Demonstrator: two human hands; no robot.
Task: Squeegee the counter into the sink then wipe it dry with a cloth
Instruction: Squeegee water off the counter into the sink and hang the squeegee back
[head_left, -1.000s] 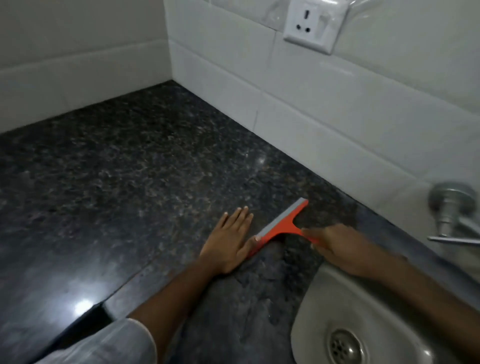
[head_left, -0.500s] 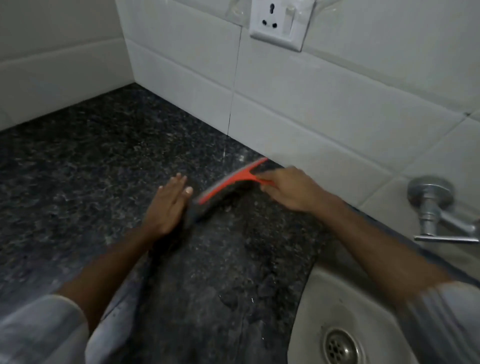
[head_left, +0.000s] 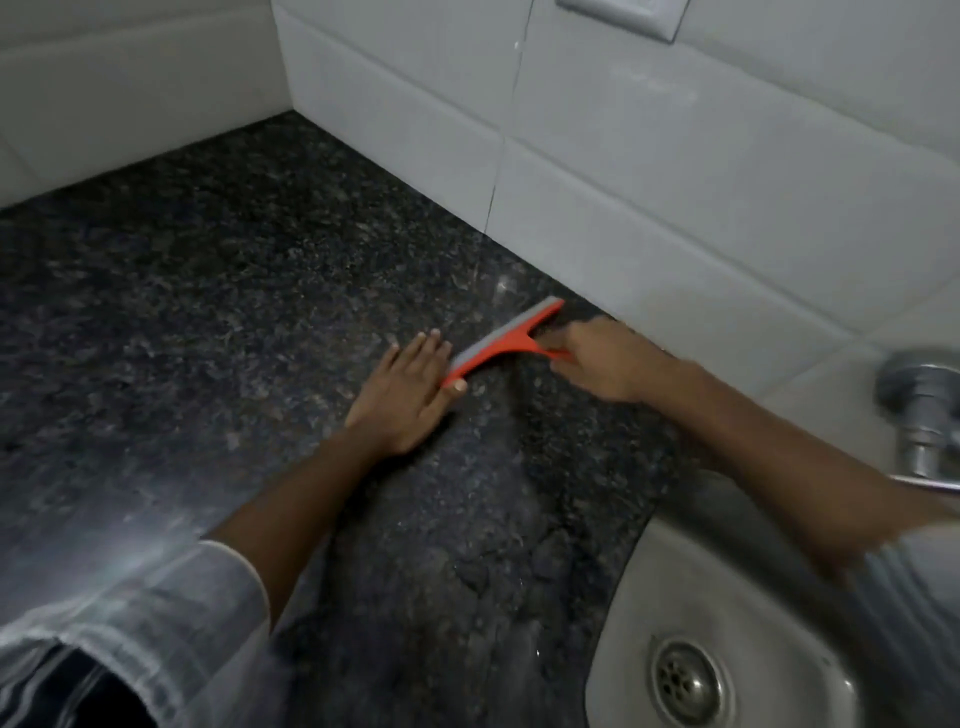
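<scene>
An orange squeegee (head_left: 501, 340) with a grey blade lies edge-down on the dark speckled granite counter (head_left: 208, 291), close to the back wall. My right hand (head_left: 605, 358) is closed around its handle. My left hand (head_left: 410, 395) rests flat on the counter, fingers together, its thumb touching the blade's near end. A wet streaked patch of counter runs from the blade toward the steel sink (head_left: 644, 587) at the lower right, whose round drain (head_left: 685, 680) shows. No cloth is in view.
White tiled walls (head_left: 649, 171) meet at a corner at the back left. A chrome tap (head_left: 919, 410) juts from the wall above the sink. The lower edge of a wall socket (head_left: 623, 13) shows at the top.
The squeegee has gone away from the sink toward the wall and now sits blade-down on the counter. My left hand stayed flat beside its near end.
</scene>
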